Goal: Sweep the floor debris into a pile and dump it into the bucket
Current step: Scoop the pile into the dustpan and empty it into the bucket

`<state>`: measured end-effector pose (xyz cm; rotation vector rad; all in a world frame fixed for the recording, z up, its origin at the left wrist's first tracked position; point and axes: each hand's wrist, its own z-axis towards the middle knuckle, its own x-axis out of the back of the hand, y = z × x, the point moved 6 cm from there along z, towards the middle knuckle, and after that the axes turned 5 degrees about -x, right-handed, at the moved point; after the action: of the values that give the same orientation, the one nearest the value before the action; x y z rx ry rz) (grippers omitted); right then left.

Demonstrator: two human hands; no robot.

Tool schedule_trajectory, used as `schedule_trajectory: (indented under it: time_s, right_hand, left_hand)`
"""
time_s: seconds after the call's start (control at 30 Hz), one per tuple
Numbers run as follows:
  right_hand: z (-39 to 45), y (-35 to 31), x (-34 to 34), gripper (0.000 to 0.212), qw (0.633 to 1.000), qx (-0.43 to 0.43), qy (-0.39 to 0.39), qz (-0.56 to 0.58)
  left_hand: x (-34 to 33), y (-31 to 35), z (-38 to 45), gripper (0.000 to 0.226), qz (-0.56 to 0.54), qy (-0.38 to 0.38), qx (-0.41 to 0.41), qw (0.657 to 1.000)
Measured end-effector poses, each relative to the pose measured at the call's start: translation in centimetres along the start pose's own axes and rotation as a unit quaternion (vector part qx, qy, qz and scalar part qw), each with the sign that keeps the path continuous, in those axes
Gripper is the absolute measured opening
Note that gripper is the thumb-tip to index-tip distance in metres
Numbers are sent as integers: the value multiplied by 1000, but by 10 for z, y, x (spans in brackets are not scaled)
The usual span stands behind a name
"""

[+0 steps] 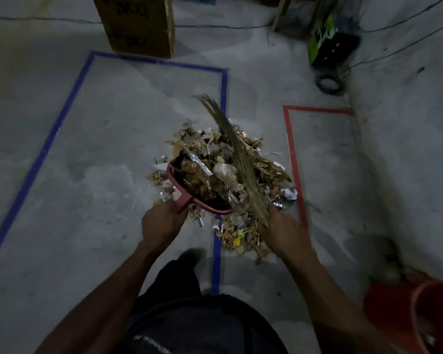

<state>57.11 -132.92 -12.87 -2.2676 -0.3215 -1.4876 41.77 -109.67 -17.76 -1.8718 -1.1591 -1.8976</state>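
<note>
We see dark print on the stacked cardboard boxes [138, 24] and pale lettering on the person's shirt [154, 344], both too blurred to read.

One head-worn view, wide-angle, looking steeply down and forward over the floor [92, 154], close above both arms

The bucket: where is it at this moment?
In the head view, the orange bucket sits at the bottom right corner, right of the right arm, apart from the debris pile.
</note>
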Motion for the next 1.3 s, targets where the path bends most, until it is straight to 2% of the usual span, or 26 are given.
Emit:
schedule_trajectory:
  time_s: [0.2, 0.43, 0.57, 0.67, 1.03, 1.3]
  right_hand:
    - [15, -25, 2, 51, 998, -50, 28, -39]
    - [36, -48, -2, 42, 993, -113, 11, 37]
    - [44, -49, -8, 60, 991, -128, 3, 36]
    - [47, -49, -9, 61, 991, -130, 15, 39]
    - [19, -24, -7, 59, 979, -184, 62, 60]
    - [-48, 49, -18, 61, 963, -224, 94, 115]
  left_hand:
    - [3, -16, 55, 48, 0, -35, -46, 998]
    - [15, -20, 110, 45, 4, -62, -86, 994]
    - [17, -19, 126, 43, 9, -74, -107, 991]
    - [14, -16, 133, 41, 13, -89, -113, 990]
    - [2, 16, 132, 42, 19, -88, -178, 980]
    - [-14, 86, 64, 34, 18, -81, -244, 966]
